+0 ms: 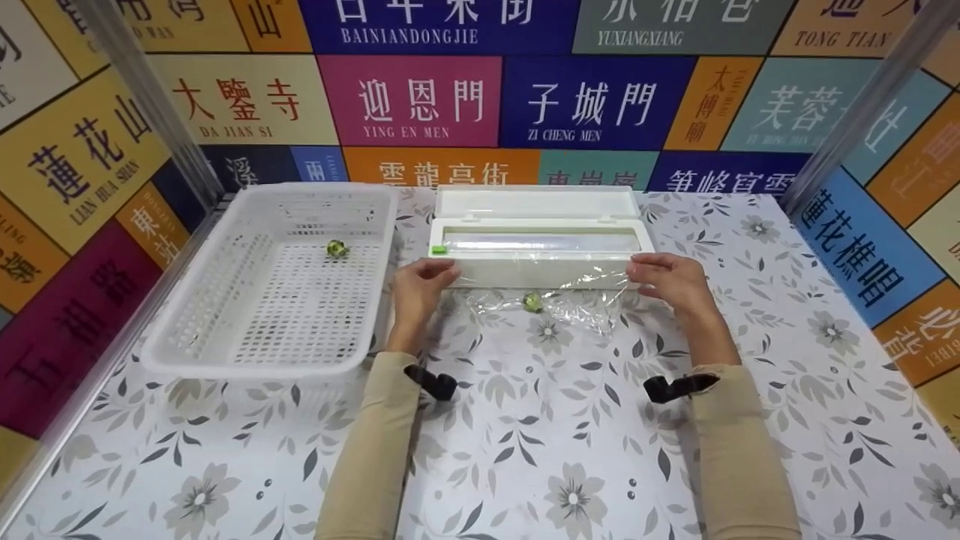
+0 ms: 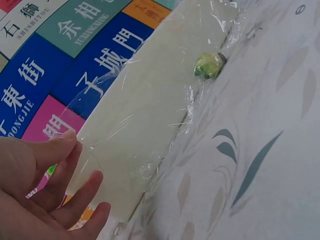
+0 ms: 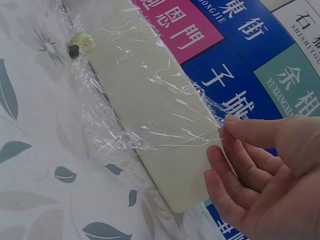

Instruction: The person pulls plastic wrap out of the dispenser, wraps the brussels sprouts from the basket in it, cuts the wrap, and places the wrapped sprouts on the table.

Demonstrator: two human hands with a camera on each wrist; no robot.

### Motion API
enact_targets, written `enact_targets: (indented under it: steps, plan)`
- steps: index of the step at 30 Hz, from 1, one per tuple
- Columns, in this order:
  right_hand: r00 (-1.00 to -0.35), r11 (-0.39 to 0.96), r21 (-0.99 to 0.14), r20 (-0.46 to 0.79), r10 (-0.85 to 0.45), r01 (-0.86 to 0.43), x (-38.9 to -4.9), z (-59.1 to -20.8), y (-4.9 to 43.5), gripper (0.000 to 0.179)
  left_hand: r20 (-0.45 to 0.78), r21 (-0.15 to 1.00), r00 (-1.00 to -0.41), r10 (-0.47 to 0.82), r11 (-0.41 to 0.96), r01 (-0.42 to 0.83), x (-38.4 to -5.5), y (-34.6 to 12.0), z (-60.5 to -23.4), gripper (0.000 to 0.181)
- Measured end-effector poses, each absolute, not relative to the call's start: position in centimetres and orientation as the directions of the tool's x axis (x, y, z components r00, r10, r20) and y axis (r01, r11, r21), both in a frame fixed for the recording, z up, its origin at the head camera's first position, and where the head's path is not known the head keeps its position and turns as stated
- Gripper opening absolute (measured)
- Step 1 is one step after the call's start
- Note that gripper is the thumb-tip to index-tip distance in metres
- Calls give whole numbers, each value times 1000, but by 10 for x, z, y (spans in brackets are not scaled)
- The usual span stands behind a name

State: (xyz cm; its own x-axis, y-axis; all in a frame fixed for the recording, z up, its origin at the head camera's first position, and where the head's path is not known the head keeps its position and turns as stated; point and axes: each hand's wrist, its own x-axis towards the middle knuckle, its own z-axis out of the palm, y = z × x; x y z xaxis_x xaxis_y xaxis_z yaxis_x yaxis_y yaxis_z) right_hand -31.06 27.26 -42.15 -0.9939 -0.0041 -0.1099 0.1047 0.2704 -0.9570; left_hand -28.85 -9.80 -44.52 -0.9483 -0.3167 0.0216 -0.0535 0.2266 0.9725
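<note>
My left hand [image 1: 420, 291] pinches one corner of a clear sheet of plastic wrap [image 1: 589, 281] between thumb and forefinger. At the opposite corner my right hand [image 1: 675, 283] pinches it the same way. The sheet spans the front of a white plastic wrap dispenser [image 1: 540, 271], whose lid [image 1: 536, 202] stands raised behind a roll of film. Crumpled film hangs down to the tabletop and bunches around a small green-and-yellow lump [image 2: 209, 65] with a dark end. In the right wrist view, creases in the film [image 3: 112, 142] run toward the pinching fingertips.
On the left stands a white perforated basket [image 1: 259, 370] holding another small green lump [image 1: 337, 248]. A green slider [image 1: 439, 250] sits at the dispenser's left end. A flower-patterned cloth [image 1: 517, 465] covers the table, and panels with printed signs [image 1: 420, 97] enclose its back and sides.
</note>
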Motion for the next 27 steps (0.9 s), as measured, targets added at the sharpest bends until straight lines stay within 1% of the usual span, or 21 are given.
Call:
enact_targets:
  steps: [3, 6, 12, 16, 20, 23, 27]
  plan:
    - [-991, 300, -949, -118, -57, 96, -310, -419, 273, 55, 27, 970, -952, -305, 238, -49, -287, -98, -444, 19]
    - [-988, 322, -941, -133, -83, 99, -308, -417, 275, 55, 14, 969, -958, -288, 240, -57, -285, -100, -443, 16]
    - [-987, 368, -925, -133, -94, 90, -304, -415, 285, 56, 32, 966, -963, -268, 256, -39, -282, -106, -445, 14]
    - [-985, 403, -912, -128, -114, 72, -304, -414, 289, 50, 36, 958, -966, -255, 284, -40, -280, -108, -446, 14]
    - [-986, 450, -893, -94, -140, 21, -306, -417, 291, 42, 18, 953, -970, -242, 297, -56, -277, -112, -446, 15]
    - [-983, 489, -872, -64, -170, -28, -304, -418, 293, 37, 24, 950, -976, -219, 309, -46, -273, -115, -446, 16]
    - [-972, 535, -840, -48, -230, -85, -300, -420, 298, 37, 38, 938, -985, -166, 347, -22, -267, -116, -445, 13]
